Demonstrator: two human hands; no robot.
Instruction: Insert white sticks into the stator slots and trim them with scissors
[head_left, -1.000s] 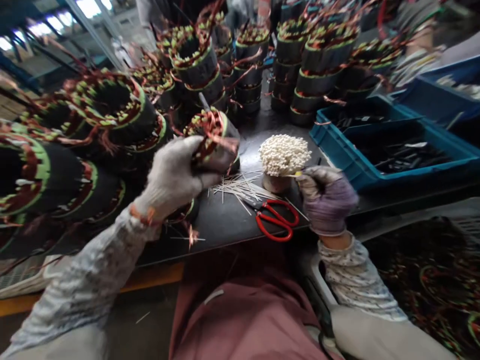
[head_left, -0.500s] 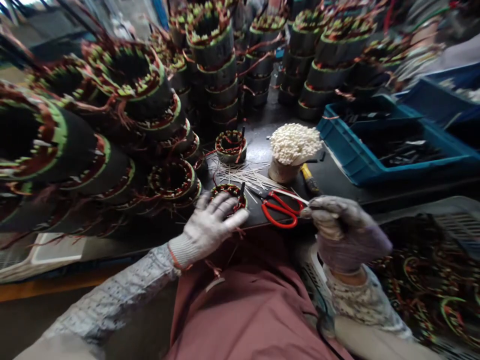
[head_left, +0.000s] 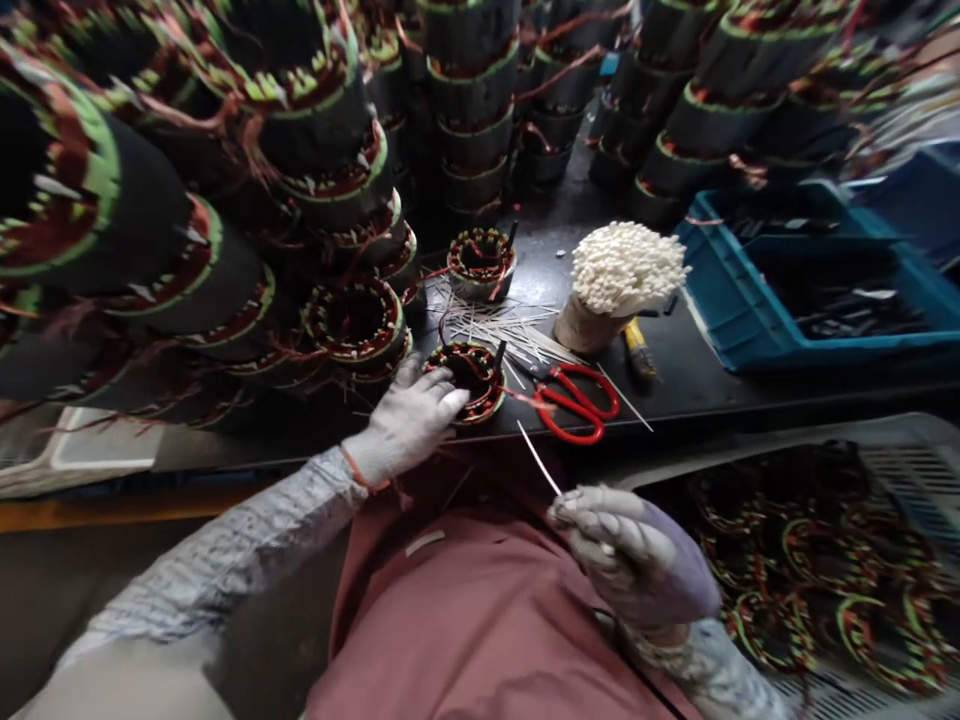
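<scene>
A small motor stator (head_left: 491, 405) with red windings and a green rim lies at the table's front edge. My gloved left hand (head_left: 412, 415) grips its near left side, fingers over the rim. A short black tube stands up at its far right. My gloved right hand (head_left: 630, 550), lower and to the right, pinches a thin white stick (head_left: 538, 458) between thumb and fingers. The stick points up and left toward the stator, apart from it. Red-handled scissors (head_left: 577, 405) lie just right of the stator. Loose white sticks (head_left: 510, 330) are scattered behind it.
A pot (head_left: 589, 322) holds a dense bundle of white-tipped sticks. Beside it are a yellow-handled tool (head_left: 639, 350) and a blue bin (head_left: 720, 325) of black pieces. Another stator (head_left: 480, 265) sits behind; tall stator stacks (head_left: 472, 140) crowd the left and back. A crate (head_left: 900, 455) of stators stands lower right.
My right hand has moved down and left, and its white stick now points toward the stator. My left hand's fingers have drawn closer together on the rim. The view has shifted.
</scene>
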